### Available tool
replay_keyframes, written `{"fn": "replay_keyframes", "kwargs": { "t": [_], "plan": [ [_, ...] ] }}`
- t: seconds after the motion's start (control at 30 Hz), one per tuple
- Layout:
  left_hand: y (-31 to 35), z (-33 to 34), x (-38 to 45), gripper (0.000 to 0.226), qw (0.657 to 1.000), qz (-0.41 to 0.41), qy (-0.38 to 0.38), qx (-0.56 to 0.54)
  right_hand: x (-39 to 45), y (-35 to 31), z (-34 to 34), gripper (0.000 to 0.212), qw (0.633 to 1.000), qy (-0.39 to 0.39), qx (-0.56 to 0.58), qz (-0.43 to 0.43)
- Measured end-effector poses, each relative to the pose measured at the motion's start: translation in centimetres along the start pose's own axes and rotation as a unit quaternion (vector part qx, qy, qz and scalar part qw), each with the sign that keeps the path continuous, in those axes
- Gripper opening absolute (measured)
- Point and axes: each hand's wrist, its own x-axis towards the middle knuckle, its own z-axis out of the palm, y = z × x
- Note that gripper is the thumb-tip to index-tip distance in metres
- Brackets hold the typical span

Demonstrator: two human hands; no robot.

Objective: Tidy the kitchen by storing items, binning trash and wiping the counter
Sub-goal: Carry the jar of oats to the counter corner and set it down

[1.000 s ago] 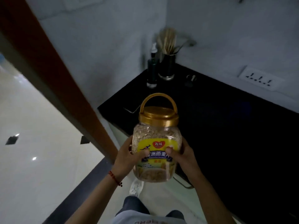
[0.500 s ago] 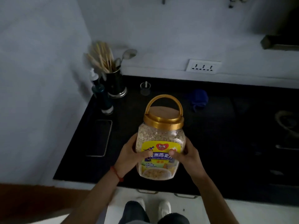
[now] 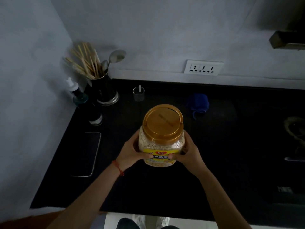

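Observation:
A clear plastic oat jar (image 3: 160,142) with a gold lid and folded gold handle is upright over the middle of the black counter (image 3: 148,192). My left hand (image 3: 130,152) grips its left side and my right hand (image 3: 188,152) grips its right side, thumbs on the yellow label. Whether the jar's base touches the counter I cannot tell. A crumpled blue cloth (image 3: 198,103) lies on the counter behind and to the right of the jar.
A dark holder of chopsticks and spoons (image 3: 102,86) and a pump bottle (image 3: 84,103) stand in the back left corner. A small clear cup (image 3: 138,94) sits near the wall. A phone (image 3: 87,152) lies flat at left. A wall socket (image 3: 203,67) is above the counter.
The jar has gone forward and down over the counter, held in both hands throughout. The view has swung from the doorway to the counter, and I now see the lid from above.

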Motion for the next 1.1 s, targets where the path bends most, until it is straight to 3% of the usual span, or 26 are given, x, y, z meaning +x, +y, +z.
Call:
{"fn": "replay_keyframes", "kwargs": {
  "t": [0.13,0.37,0.53,0.8,1.1],
  "plan": [
    [0.2,-0.5,2.6,0.098,0.999,0.006,0.018,0.05,2.6,0.0,-0.8,0.108,0.997,0.017,-0.074,-0.012],
    [2.2,-0.8,8.7,0.093,0.996,0.02,0.063,0.052,9.1,-0.6,-3.0,0.103,0.992,0.054,-0.109,-0.042],
    [3.1,-0.1,13.1,0.072,0.989,0.04,0.131,0.046,13.5,-1.8,-4.0,0.092,0.99,0.075,-0.103,-0.058],
    [4.4,0.5,18.4,0.068,0.979,0.046,0.192,0.046,18.4,-3.4,-4.7,0.054,0.974,0.149,-0.157,-0.061],
    [5.1,0.2,20.0,0.064,0.977,0.012,0.21,0.047,19.7,-3.8,-4.2,0.059,0.965,0.159,-0.207,-0.03]
  ]
}}
